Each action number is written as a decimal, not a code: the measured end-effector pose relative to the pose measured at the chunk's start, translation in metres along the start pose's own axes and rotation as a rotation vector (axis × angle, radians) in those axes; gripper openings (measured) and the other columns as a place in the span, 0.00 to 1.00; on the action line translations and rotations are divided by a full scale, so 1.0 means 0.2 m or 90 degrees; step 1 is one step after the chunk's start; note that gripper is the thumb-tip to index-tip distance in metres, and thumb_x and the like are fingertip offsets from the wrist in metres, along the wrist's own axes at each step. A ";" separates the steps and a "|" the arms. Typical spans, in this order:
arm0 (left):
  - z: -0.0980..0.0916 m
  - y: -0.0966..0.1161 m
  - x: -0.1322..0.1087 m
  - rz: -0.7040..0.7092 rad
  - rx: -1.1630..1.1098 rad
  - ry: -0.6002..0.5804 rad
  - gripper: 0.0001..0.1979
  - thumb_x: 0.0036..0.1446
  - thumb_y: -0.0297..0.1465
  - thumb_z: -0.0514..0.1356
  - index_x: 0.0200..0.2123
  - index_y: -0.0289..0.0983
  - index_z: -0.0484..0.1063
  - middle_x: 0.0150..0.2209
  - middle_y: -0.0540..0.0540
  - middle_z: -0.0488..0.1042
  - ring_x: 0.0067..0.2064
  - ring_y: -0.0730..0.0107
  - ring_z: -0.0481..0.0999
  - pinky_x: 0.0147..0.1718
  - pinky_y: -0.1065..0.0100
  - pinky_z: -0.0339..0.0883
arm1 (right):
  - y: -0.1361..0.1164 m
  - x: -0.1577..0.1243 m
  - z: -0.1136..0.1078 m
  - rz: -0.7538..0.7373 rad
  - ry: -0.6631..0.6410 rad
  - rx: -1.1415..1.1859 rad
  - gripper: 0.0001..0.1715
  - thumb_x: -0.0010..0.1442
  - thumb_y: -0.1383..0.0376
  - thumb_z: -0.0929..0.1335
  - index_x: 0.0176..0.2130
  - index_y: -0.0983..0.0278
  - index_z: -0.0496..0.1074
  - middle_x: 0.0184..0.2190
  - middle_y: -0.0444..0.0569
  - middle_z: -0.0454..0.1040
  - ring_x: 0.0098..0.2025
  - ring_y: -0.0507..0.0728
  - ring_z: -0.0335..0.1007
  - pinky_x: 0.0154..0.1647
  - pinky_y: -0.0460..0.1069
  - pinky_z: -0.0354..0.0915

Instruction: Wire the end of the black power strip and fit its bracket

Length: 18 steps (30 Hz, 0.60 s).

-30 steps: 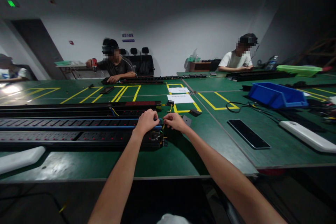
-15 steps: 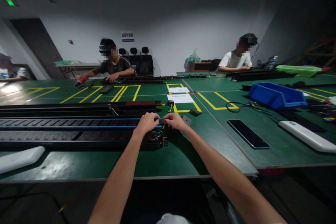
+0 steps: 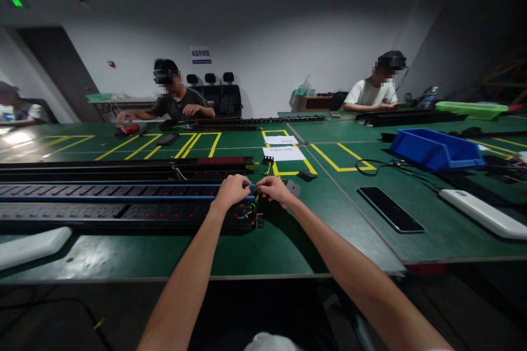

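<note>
Long black socket strips [image 3: 164, 211] lie side by side on the green table [image 3: 123, 258], with a blue-edged one [image 3: 102, 192] among them. My left hand [image 3: 233, 191] is closed at the right end of the blue-edged strip, its fingertips pinching something too small to make out. Just to its right, my right hand [image 3: 274, 189] pinches at the same spot; what is between its fingers is hidden. Green and yellow wires [image 3: 256, 197] show below the fingertips. A grey plate [image 3: 293, 187] lies beside my right hand.
A phone [image 3: 390, 209], a white power bank [image 3: 481, 213] and a blue bin [image 3: 436, 148] are on the right. Paper labels [image 3: 284, 153] lie ahead. Another white object [image 3: 35, 247] sits at left. Two people work across the table; a third is at far left.
My hands have barely moved. Across the table, the person on the left has set the red tool down and lifted the other hand.
</note>
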<state>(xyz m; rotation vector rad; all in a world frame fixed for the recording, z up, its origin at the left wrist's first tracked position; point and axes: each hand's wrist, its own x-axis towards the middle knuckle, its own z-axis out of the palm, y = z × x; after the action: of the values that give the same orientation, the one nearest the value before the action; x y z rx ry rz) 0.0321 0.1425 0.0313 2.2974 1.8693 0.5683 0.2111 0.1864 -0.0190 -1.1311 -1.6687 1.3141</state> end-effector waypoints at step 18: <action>0.01 -0.07 0.06 -0.013 -0.099 -0.015 0.20 0.60 0.26 0.50 0.41 0.40 0.83 0.43 0.47 0.83 0.47 0.65 0.80 0.52 0.68 0.69 | -0.01 0.00 -0.01 0.015 -0.017 -0.027 0.06 0.56 0.70 0.70 0.35 0.67 0.78 0.26 0.45 0.75 0.21 0.46 0.64 0.15 0.38 0.57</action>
<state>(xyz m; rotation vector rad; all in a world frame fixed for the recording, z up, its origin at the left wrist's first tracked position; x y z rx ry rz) 0.0209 0.1568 0.0271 2.1749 1.7690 0.6563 0.2138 0.1864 -0.0171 -1.1655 -1.7142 1.3192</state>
